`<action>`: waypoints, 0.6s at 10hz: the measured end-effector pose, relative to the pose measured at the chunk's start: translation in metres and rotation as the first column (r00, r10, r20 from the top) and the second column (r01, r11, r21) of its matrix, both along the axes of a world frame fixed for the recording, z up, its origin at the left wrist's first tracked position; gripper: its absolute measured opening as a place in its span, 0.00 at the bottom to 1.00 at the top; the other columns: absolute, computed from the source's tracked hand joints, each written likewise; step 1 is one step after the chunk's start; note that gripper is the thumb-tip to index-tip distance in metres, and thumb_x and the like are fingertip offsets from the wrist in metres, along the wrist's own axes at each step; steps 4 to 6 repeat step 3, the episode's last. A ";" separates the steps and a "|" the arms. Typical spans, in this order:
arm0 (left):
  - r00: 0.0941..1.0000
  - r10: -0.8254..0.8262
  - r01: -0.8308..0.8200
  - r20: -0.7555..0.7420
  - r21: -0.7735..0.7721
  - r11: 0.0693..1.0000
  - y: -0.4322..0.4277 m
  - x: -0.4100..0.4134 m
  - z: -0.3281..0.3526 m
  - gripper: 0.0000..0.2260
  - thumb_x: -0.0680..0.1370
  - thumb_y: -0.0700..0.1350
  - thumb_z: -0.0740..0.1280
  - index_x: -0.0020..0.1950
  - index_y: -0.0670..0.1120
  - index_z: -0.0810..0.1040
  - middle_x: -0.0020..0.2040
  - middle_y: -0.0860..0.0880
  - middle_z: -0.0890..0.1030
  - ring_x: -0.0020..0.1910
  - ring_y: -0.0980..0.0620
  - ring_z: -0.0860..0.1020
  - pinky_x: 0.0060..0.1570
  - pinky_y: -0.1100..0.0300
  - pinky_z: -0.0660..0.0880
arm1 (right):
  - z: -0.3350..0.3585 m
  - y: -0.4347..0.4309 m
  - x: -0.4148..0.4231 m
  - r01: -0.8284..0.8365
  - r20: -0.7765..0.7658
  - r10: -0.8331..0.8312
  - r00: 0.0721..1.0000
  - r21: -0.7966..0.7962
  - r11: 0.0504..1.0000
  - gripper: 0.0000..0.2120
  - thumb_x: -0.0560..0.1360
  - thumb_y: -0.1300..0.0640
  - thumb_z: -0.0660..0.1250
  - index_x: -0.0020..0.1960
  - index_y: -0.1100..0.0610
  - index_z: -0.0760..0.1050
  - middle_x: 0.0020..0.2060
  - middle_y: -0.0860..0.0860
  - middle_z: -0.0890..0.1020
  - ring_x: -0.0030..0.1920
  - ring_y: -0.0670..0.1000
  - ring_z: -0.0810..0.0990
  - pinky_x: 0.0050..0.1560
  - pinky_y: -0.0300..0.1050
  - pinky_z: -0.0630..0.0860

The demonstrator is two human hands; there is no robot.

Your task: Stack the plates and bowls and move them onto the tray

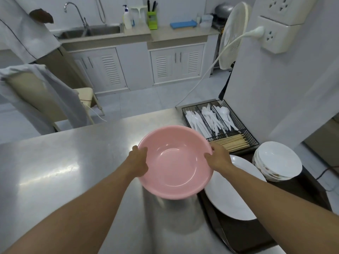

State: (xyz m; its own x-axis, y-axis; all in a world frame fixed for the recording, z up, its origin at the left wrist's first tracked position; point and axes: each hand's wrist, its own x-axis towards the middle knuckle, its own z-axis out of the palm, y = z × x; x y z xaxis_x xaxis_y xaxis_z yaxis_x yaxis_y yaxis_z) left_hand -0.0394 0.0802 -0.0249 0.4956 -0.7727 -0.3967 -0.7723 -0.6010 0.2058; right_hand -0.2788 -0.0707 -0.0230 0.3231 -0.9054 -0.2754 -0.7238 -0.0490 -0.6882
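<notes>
A large pink bowl (pixel 176 162) hangs above the steel table, held by its rim on both sides. My left hand (pixel 138 162) grips the left rim and my right hand (pixel 218 156) grips the right rim. To the right, a dark tray (pixel 253 230) carries a big white plate (pixel 231 195), partly hidden under the pink bowl and my right forearm. A stack of white bowls (pixel 277 160) stands at the tray's far right end.
A black wire cutlery basket (pixel 218 120) with white plastic cutlery and chopsticks sits behind the tray. The steel table (pixel 64 171) spreads to the left. Beyond it are a chair draped in cloth (pixel 36 96), a person in white, a sink counter and a fan.
</notes>
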 end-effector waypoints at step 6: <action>0.915 -0.339 0.380 0.218 -0.180 0.907 -0.047 -0.017 0.079 0.26 0.81 0.52 0.58 0.77 0.44 0.60 0.76 0.40 0.63 0.74 0.39 0.63 0.72 0.46 0.63 | 0.072 0.010 -0.008 0.034 -0.031 -0.043 0.999 -0.252 0.967 0.28 0.77 0.40 0.60 0.67 0.58 0.74 0.65 0.56 0.79 0.67 0.60 0.75 0.66 0.55 0.72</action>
